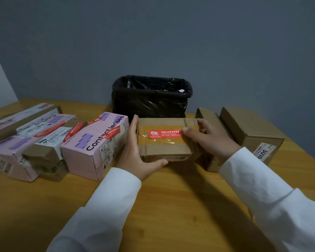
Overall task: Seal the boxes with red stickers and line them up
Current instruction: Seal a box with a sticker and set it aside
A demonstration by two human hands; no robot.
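Head view looks down on a brown cardboard box point(165, 140) sitting on the wooden bench point(162, 197), about centre, just in front of a bin lined with a black bag point(151, 96). A red sticker point(165, 133) lies across the box's taped top seam; its white print is too small to read. The left hand point(135, 151) cups the box's left side, fingers straight up along that face and thumb curled under the near edge. The right hand point(211, 139) rests on the box's right end, one fingertip pressing the sticker's right tip (the remaining fingers curl over the far side and are partly hidden).

Just left, touching the left hand's back, lies a pink box point(96, 146) printed "Contact lenses", a red sticker across its lid. Further left, more pink and brown boxes point(31, 140) sit packed together, some with red stickers; the frame edge cuts off the outermost ones. To the right, two plain brown boxes point(244, 131) stand side by side, partly covered by the right wrist and white sleeve point(262, 179). A label on the nearer one is only partly legible.
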